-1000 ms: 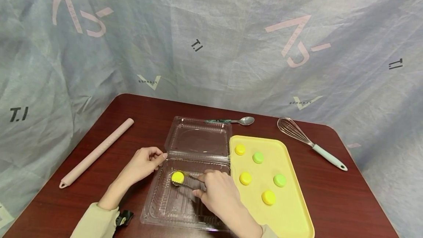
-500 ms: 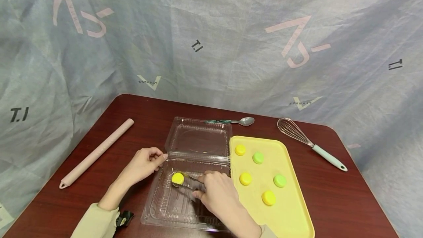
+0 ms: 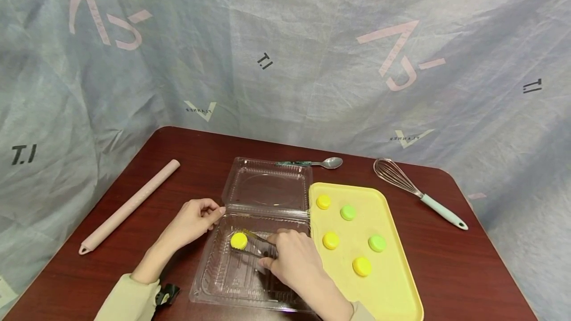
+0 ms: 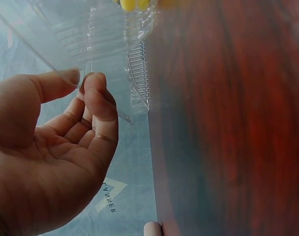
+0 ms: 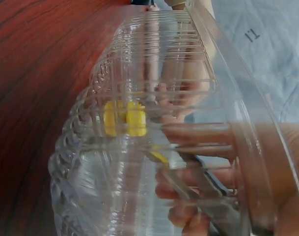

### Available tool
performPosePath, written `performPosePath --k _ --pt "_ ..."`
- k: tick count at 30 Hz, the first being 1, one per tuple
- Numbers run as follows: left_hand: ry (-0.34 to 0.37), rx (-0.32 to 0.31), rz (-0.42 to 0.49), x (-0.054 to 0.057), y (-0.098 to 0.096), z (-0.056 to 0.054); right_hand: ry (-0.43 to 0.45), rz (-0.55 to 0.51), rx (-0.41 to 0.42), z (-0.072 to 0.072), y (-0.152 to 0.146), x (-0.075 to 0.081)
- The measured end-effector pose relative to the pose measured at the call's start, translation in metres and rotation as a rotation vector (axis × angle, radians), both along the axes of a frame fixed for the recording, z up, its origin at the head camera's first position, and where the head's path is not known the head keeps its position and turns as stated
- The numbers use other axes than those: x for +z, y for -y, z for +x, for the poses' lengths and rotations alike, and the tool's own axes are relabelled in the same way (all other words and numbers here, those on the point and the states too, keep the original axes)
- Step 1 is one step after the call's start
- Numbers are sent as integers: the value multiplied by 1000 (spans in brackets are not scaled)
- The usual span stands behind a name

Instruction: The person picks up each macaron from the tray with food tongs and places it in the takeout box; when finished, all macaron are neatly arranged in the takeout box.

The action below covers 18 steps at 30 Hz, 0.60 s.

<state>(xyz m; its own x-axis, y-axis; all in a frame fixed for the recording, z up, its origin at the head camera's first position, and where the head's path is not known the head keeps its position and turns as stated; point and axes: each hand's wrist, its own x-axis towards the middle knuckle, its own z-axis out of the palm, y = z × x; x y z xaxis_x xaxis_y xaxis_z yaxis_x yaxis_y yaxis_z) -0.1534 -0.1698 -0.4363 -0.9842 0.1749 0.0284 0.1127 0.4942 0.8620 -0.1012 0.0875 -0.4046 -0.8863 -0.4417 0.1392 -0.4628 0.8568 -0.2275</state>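
Note:
In the head view, a clear plastic clamshell box (image 3: 232, 281) lies with its lid folded back. My left hand (image 3: 192, 222) is at its left side; in the left wrist view, thumb and index finger pinch the rim (image 4: 80, 78). My right hand (image 3: 296, 256) grips a pair of tongs (image 3: 252, 252) over the box. The tong tips stand on either side of a yellow macaron (image 3: 238, 241) in the box's back left part. Through the box wall in the right wrist view, the macaron (image 5: 136, 119) shows its two halves edge-on, near the tongs (image 5: 225, 214).
Right of the box, a yellow tray (image 3: 383, 291) bears several yellow and green macarons. A whisk (image 3: 421, 194) lies at the far right and a spoon (image 3: 332, 163) behind the box lid (image 3: 267, 189). A pale pink rolling pin (image 3: 129, 207) lies at left.
The tong tips have spread slightly, with a little more of the yellow macaron showing between them. Both hands keep nearly the same place.

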Motion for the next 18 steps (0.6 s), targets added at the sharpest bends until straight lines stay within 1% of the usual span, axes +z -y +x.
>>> performPosePath --k 8,11,18 --pt "1 -3 -2 0 0 0 46 -15 -28 -2 -1 0" --pt "0 -2 -3 0 0 0 61 -23 -27 -3 -2 2" --pt "-2 1 -7 -1 0 -1 75 -37 -37 -2 -7 9"
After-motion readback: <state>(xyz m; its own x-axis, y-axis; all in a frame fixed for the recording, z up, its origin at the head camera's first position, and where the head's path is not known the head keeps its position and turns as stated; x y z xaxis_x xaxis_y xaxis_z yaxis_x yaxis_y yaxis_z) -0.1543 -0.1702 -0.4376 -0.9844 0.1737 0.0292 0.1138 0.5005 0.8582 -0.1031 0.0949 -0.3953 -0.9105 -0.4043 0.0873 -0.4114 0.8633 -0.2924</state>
